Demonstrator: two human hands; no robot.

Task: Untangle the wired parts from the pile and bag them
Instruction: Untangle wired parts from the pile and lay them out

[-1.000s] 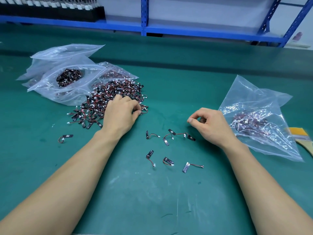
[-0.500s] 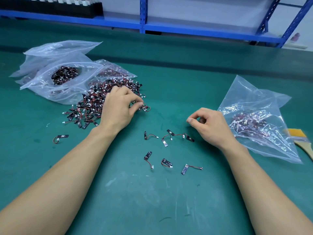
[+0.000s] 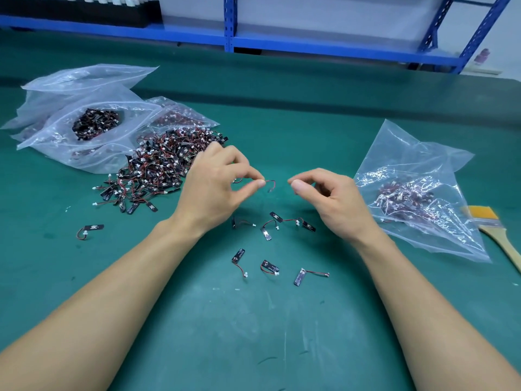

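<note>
Lifting away from the tangled pile of small black wired parts (image 3: 158,170), where it was buried half a second ago, the left hand (image 3: 217,190) now pinches one part's thin red-and-black wire lead (image 3: 270,184) between thumb and forefinger, above the green table mat (image 3: 253,334). The right hand (image 3: 332,201) has risen off the mat to meet it. Its fingers are curled, thumb and forefinger nearly closed, gripping nothing, just beside the lead's free end but apart from it. One piece looks freed from the heap. It probably joins the separated loose parts (image 3: 267,266) lying below the hands, or goes into the crumpled clear plastic bag (image 3: 417,153) on the right, which already holds some. The pile is still large, so much work seems left
</note>
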